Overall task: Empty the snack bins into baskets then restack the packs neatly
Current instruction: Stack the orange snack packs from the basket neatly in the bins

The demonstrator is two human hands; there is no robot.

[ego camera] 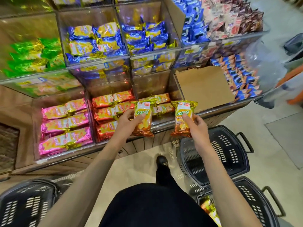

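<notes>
- Orange-and-gold foil pack (142,115) is held in the left hand (126,123), thumb across its face and fingers curled behind.
- A second matching pack (182,112) is gripped the same way by the right hand (197,128).
- Both packs stand with the long axis running away from the person, gold top seam farthest out and orange bottom seam towards the wrists. They are side by side and apart, not touching.
- The open bin (162,123) lies just beyond the fingertips, between the two hands. A few like packs (162,104) lie flat inside it, long axis crosswise.
- Deciding relation: the nearest basket (232,154) sits below the right hand and to its outer side. The right hand is plainly the nearer; the left would have to cross over.
- A second basket (249,199) lies back by the right elbow and holds at least one gold pack (208,208). A third basket (27,203) sits behind the left elbow, well apart from both hands.
- Judgement: the bin in front is low, so emptying looks far along. Whether these two packs are going out or going back in cannot be told.
- Not verifiable: the fingers behind each pack are hidden. The right forearm covers part of the nearest basket's floor. The third basket is blurred and cut by the frame edge, so its contents are undetermined.
</notes>
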